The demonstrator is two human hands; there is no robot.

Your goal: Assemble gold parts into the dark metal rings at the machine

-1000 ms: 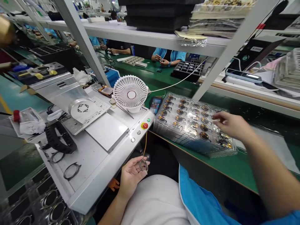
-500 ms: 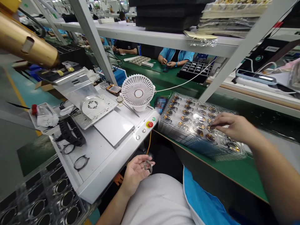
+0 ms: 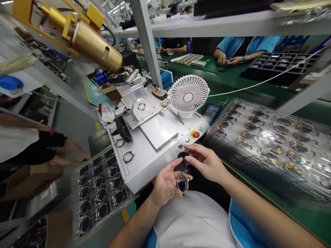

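My left hand [image 3: 165, 186] is closed round a silver metal watch case [image 3: 187, 187], an open ring held near my lap. Its index finger reaches up to the edge of a dark round watch part [image 3: 182, 157]. That part sits pinched in the fingertips of my right hand [image 3: 209, 163], just above the ring and apart from it. Both hands are in front of the white machine's front edge [image 3: 155, 168]. To the right lies a stack of clear plastic trays [image 3: 258, 139] with rows of round parts with amber patches.
A white fan [image 3: 188, 97] stands on the machine, with a red stop button [image 3: 196, 134] in front. Overhead at left hangs a gold cylinder [image 3: 95, 44]. A tray [image 3: 76, 213] of round dark-faced pieces sits lower left. Co-workers sit across the green bench; another person is at left.
My right hand has come from the tray stack to my left hand, bringing a dark round part. The left hand keeps the ring. The view has turned left.
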